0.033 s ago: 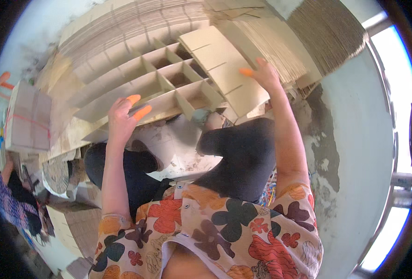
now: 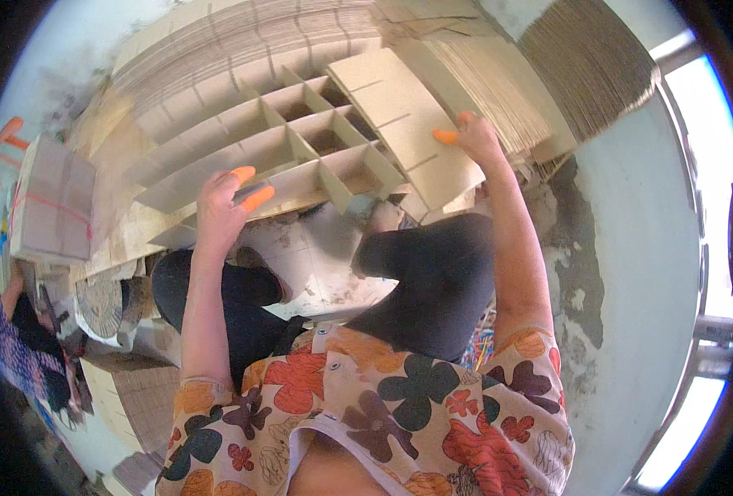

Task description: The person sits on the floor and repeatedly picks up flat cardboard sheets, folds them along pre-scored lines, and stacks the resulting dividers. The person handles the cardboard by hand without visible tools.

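On the table (image 2: 131,236), at the grid's (image 2: 302,145) right side, the card (image 2: 412,124) slants long-ways from back toward near edge, pinched by the closer right hand (image 2: 475,140), while I can't tell if the left hand (image 2: 224,202) grips.

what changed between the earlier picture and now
Very little: the whole scene sits slightly further right in view, likely from head movement. The right hand seems a touch lower along the slotted sheet, toward the person. No taking hold or letting go is visible. The left hand remains at the cardboard divider grid, which looks unchanged.
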Demonstrator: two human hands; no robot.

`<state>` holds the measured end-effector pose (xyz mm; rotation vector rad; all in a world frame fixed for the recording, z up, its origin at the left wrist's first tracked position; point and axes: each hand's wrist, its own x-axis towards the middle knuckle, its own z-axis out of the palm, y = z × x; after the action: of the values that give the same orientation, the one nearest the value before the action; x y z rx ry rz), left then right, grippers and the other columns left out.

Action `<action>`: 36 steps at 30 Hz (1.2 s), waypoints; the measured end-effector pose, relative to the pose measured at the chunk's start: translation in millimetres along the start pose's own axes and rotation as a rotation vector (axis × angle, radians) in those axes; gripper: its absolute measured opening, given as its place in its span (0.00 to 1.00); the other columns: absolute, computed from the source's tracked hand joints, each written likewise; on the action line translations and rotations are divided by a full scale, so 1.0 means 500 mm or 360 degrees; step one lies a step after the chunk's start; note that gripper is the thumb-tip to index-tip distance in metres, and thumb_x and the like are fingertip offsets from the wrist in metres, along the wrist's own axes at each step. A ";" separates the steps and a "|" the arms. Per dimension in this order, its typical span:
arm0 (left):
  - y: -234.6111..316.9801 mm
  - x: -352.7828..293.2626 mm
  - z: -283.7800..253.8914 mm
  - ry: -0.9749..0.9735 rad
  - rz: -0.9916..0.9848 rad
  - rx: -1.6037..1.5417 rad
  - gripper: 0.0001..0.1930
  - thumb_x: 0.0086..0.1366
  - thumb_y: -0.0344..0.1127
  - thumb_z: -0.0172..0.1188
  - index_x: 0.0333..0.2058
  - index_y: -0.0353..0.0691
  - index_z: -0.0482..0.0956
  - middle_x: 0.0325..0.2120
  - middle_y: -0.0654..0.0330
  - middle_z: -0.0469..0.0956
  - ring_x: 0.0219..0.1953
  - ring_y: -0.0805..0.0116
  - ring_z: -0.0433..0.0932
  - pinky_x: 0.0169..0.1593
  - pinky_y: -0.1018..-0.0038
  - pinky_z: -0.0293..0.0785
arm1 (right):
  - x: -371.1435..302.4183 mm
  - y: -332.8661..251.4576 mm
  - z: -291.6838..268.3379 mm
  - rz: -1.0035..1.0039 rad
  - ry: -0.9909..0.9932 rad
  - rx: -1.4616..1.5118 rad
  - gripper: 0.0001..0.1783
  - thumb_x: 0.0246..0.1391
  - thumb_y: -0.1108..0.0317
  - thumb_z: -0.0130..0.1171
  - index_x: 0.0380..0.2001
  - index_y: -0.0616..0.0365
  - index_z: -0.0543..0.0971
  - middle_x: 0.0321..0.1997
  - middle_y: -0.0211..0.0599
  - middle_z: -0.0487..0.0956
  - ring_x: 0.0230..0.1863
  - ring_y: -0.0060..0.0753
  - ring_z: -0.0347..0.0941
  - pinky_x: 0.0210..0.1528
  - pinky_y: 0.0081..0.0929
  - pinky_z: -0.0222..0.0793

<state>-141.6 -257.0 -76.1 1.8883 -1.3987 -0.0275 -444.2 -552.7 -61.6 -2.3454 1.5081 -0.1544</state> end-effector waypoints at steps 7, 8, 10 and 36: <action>-0.034 -0.020 -0.026 -0.0018 -0.0059 0.0056 0.18 0.47 0.38 0.69 0.34 0.33 0.79 0.31 0.51 0.79 0.35 0.53 0.76 0.40 0.64 0.72 | 0.006 -0.010 -0.003 0.0211 -0.0143 0.1241 0.17 0.45 0.61 0.66 0.29 0.66 0.77 0.27 0.36 0.77 0.28 0.28 0.74 0.31 0.26 0.71; -0.039 -0.022 -0.028 -0.0027 -0.0056 0.0059 0.18 0.47 0.38 0.69 0.34 0.33 0.79 0.31 0.51 0.79 0.36 0.53 0.76 0.40 0.64 0.72 | 0.023 0.015 0.012 0.0186 -0.0150 0.1361 0.16 0.46 0.61 0.65 0.29 0.66 0.77 0.27 0.36 0.77 0.28 0.28 0.74 0.31 0.25 0.71; -0.051 -0.026 -0.022 0.0035 -0.0018 0.0086 0.18 0.46 0.37 0.71 0.34 0.34 0.79 0.32 0.52 0.79 0.35 0.55 0.77 0.39 0.66 0.73 | 0.033 0.029 0.013 0.0358 -0.0087 0.1568 0.18 0.48 0.61 0.63 0.33 0.68 0.78 0.29 0.38 0.78 0.29 0.29 0.74 0.32 0.27 0.71; -0.078 -0.044 -0.040 0.0295 -0.0559 -0.2769 0.19 0.58 0.42 0.62 0.42 0.33 0.75 0.36 0.58 0.79 0.38 0.76 0.77 0.44 0.79 0.73 | -0.131 -0.510 0.034 -0.0295 -0.0229 0.1517 0.13 0.54 0.63 0.60 0.25 0.64 0.80 0.19 0.23 0.72 0.21 0.16 0.63 0.25 0.18 0.61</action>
<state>-110.2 -223.7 -94.1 0.5433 -0.4042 -0.8911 -248.1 -394.5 16.8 -1.6502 0.8441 -0.5879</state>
